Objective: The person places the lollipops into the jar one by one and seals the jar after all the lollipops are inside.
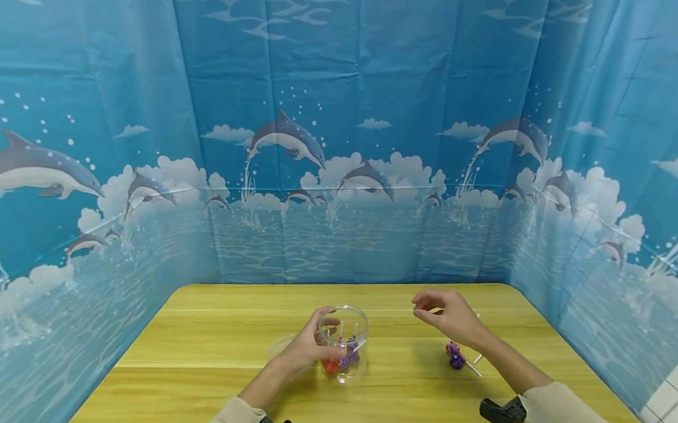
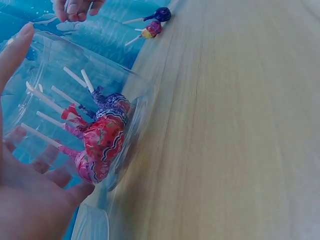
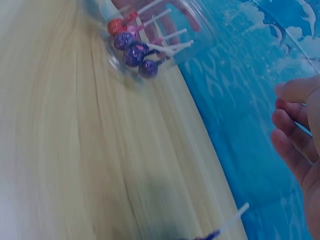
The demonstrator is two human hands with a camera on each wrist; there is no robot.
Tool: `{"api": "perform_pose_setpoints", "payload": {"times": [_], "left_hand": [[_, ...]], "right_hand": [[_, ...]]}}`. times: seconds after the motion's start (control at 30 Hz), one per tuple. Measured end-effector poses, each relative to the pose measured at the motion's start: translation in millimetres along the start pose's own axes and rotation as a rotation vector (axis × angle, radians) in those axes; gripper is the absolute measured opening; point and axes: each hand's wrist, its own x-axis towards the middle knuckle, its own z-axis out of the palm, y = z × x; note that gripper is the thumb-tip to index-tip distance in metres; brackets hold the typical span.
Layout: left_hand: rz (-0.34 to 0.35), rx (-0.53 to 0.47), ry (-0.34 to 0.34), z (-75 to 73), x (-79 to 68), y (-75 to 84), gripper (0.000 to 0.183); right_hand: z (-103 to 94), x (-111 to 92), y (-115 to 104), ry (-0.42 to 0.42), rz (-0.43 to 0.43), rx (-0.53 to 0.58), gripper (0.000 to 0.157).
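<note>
A clear plastic jar stands on the table with its mouth up. My left hand grips its side, thumb in front and fingers around the back. Inside, several wrapped lollipops, red, pink and purple, lie heads down with white sticks pointing up. My right hand is in the air to the right of the jar, fingers loosely bent, with nothing visible between them. Below it, loose lollipops lie on the table; the right forearm partly hides them. The left wrist view shows a dark blue one and a red-yellow one.
A clear round lid lies left of the jar, partly behind the left hand. The yellow wood-grain table meets a blue dolphin-print curtain at the back and sides. White tiles show at the far right.
</note>
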Motion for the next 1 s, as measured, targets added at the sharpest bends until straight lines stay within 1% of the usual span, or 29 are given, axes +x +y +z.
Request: {"api": "perform_pose_setpoints", "payload": {"times": [0.17, 0.33, 0.5, 0.6, 0.8, 1.0], "left_hand": [[-0.001, -0.004, 0.013, 2.8, 0.3, 0.8, 0.088], [-0.005, -0.018, 0.02, 3.8, -0.1, 2.1, 0.088], [-0.021, -0.016, 0.027, 4.0, 0.2, 2.3, 0.085], [-0.022, -0.012, 0.024, 4.7, 0.7, 2.3, 0.085], [-0.018, -0.002, 0.018, 5.5, 1.1, 2.1, 0.087], [-0.014, -0.006, 0.008, 6.8, 0.4, 0.2, 0.088]], "right_hand": [[-13.1, -13, 8, 0.02, 0.029, -0.036, 0.013], [-26.4, -29, 15, 0.023, 0.071, -0.03, 0.014], [-36.2, -44, 25, 0.051, 0.086, -0.085, 0.014], [-40.3, -53, 33, 0.06, 0.108, -0.078, 0.014], [-41.8, -70, 49, 0.075, 0.133, -0.066, 0.015], [-34.3, -75, 64, 0.093, 0.159, -0.087, 0.019]]}}
